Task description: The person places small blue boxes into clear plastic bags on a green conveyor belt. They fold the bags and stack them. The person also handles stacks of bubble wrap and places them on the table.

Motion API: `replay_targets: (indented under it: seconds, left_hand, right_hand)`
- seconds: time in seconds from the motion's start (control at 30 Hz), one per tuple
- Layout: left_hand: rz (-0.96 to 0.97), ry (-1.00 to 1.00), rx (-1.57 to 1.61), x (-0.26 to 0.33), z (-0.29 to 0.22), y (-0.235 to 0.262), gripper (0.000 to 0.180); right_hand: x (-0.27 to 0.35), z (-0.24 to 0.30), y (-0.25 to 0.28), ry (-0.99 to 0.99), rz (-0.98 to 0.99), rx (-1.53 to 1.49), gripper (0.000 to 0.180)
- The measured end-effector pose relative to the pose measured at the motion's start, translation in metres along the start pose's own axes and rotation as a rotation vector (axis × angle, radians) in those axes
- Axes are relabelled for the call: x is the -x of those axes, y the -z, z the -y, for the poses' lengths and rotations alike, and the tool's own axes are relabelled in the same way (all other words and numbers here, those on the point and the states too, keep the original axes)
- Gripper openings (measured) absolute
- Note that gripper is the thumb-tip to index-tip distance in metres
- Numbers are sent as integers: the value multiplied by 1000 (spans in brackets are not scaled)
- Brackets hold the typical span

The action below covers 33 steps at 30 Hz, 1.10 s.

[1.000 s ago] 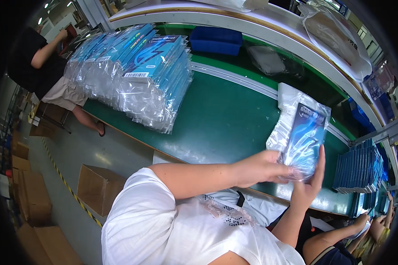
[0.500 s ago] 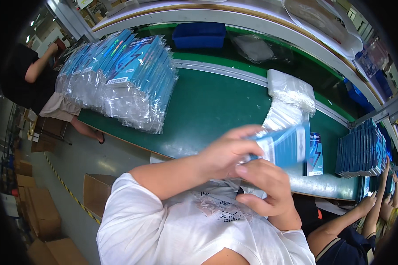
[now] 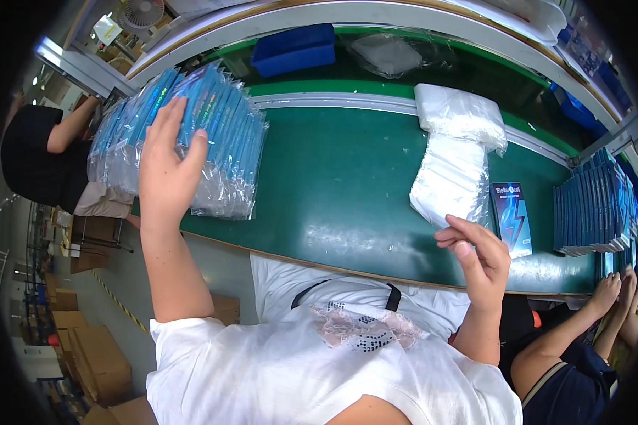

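My left hand lies flat, fingers spread, on the row of bagged blue packs standing at the upper left of the frame on the green worktop; its grip is apart, pressing rather than clasping, so I judge I am settling a bagged pack into that row. My right hand hovers low and right of centre, fingers loosely curled with nothing between them, just below the pile of clear plastic bags. A loose blue box lies right of that pile, and a row of unbagged blue boxes stands at the right edge. The next move, as I see it, calls for my right grip to pinch one bag off the pile without dragging its neighbours, then reach the loose box.
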<state>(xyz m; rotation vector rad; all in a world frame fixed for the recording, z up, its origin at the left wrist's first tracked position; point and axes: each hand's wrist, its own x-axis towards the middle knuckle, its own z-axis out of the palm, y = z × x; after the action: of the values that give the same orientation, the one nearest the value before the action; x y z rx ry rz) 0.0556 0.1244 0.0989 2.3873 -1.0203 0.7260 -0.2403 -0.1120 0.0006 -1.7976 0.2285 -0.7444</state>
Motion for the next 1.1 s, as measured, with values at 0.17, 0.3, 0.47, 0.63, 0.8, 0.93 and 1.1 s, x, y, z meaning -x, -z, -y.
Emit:
replay_targets:
  seconds: [0.17, 0.3, 0.47, 0.63, 0.8, 0.93, 1.1]
  left_hand:
    - [42, 38, 33, -4, 14, 10, 34]
    - [-175, -90, -25, -2, 3, 7, 30]
    - [-353, -419, 338, 23, -60, -16, 23]
    - [225, -618, 567, 59, -120, -82, 25]
    - [405, -759, 601, 62, -150, -140, 27]
    - [483, -729, 632, 57, -152, -161, 28]
    - [560, -425, 847, 63, -162, -154, 23]
  right_hand:
    - [5, -3, 13, -34, -112, 48, 25]
    - [7, -10, 34, -106, -348, 195, 24]
    - [3, -40, 73, -78, -552, 820, 40]
    - [19, -70, 71, -263, -345, 1269, 70]
    - [23, -51, 65, -270, -532, 927, 65]
    - [37, -34, 52, -316, -738, 170, 69]
    - [49, -24, 46, -369, -367, -856, 55]
